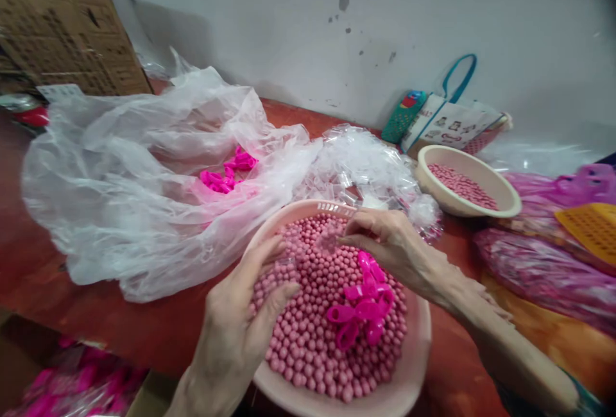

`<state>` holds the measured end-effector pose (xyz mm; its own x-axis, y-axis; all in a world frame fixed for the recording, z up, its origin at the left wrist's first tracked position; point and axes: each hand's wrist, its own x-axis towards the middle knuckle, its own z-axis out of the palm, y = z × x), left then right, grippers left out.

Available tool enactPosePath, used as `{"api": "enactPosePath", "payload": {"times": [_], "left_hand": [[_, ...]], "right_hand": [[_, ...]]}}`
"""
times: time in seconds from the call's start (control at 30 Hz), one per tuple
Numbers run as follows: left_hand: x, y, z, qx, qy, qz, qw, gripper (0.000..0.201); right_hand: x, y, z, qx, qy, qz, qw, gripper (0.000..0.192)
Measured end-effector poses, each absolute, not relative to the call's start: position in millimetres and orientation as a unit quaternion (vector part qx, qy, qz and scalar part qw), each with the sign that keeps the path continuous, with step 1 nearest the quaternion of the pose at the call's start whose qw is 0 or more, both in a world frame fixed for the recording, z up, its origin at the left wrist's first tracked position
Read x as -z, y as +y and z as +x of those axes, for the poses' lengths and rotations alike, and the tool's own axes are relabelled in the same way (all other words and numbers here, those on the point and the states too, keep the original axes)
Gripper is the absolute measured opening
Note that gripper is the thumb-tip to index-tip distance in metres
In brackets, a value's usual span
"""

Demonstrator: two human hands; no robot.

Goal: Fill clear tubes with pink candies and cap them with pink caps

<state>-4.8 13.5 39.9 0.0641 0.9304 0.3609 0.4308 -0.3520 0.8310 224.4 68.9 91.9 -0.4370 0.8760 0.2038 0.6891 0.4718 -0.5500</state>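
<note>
A pale pink basin [421, 346] full of round pink beads [308, 340] stands in front of me. Several bright pink plastic pieces [368, 305] lie heaped on the beads, right of the middle. Over the basin's left side, my left hand [240, 314] has its thumb and fingers curved around a small clear plastic bag [287, 264]. My right hand [385, 237] is above the far right rim, fingertips pinched on clear film that appears to belong to the same bag. Blur and see-through film hide its exact outline and whether beads are inside.
A large translucent bag [120, 212] with pink pieces [228, 173] lies left. Clear plastic packets [366, 160] are piled behind the basin. A cream bowl [510, 202] of beads, a tote bag [447, 123] and pink packages [543, 269] are right; a cardboard box [62, 25] stands back left.
</note>
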Motion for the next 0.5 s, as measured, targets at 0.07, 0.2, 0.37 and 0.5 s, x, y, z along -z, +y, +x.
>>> {"api": "enactPosePath", "payload": {"times": [0.07, 0.2, 0.37, 0.5], "left_hand": [[-37, 15, 12, -0.445, 0.487, 0.654, 0.370, 0.055], [-36, 11, 40, -0.405, 0.432, 0.552, 0.587, 0.027], [-36, 5, 46, -0.421, 0.446, 0.447, 0.651, 0.019], [-29, -1, 41, -0.416, 0.452, 0.422, 0.667, 0.025]], "right_hand": [[-107, 52, 220, -0.211, -0.835, -0.457, 0.222, 0.019], [-114, 39, 225, -0.289, -0.827, -0.435, 0.209, 0.015], [-74, 53, 262, -0.243, -0.736, -0.590, 0.224, 0.015], [-38, 56, 268, -0.191, -0.716, -0.640, 0.203, 0.023]]}}
